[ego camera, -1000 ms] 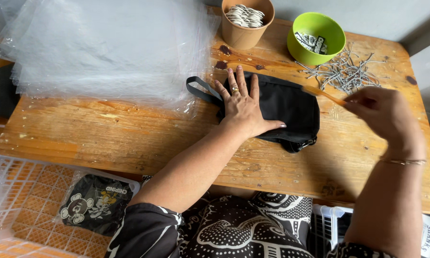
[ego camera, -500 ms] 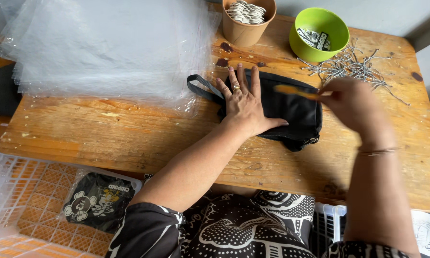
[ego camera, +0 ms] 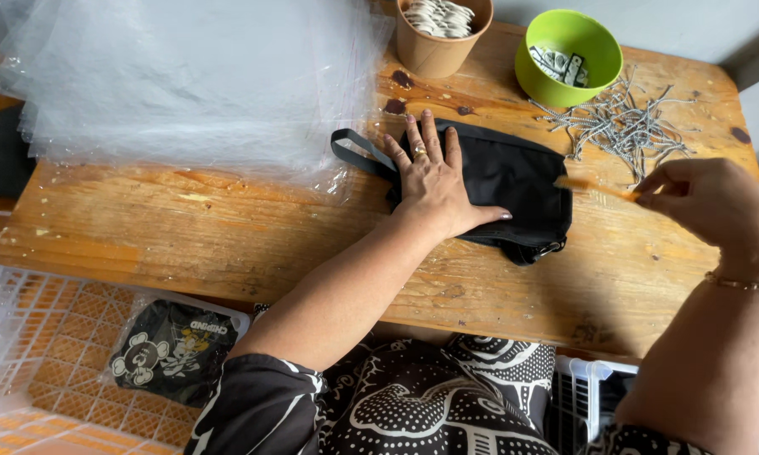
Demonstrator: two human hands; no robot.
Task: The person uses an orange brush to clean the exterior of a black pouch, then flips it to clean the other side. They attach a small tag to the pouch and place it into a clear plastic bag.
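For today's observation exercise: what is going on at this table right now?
A person seated at a wooden table presses the left hand flat on a black pouch. The right hand pinches a thin orange stick, its tip over the pouch's right edge. Behind lie loose metal chains, a green bowl, a brown cup and clear plastic bags.

Worn wooden table [ego camera: 144, 244], stained; grey wall [ego camera: 691, 25] behind; white plastic crate [ego camera: 26, 337] below left; daylight.

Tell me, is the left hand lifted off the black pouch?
No, the left hand lies flat, palm down, on the black pouch.
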